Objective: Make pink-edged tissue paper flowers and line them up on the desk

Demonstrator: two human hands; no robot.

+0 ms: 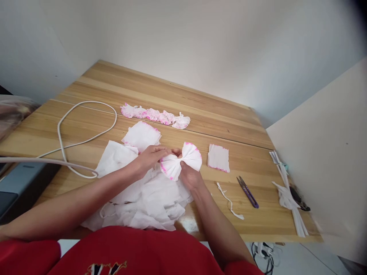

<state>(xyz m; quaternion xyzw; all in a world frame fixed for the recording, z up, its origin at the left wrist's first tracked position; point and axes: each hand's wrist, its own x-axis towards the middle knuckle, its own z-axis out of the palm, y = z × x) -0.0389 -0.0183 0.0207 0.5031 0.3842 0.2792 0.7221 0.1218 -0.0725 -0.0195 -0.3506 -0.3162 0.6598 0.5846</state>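
We would do best to pinch the pleated bow (187, 157) firmly at its waist, so the folds stay gathered, and to even out its fans with a light touch, since the thin material looks easy to tear. Our right hand (190, 176) grips the waist between thumb and fingers; our left hand (151, 156) is closed at the left fan's upper edge. We have it over the white sheets (155, 196) near the surface's (241, 131) front edge, its long axis slanting, one fan toward the near left, the other toward the far right corner.
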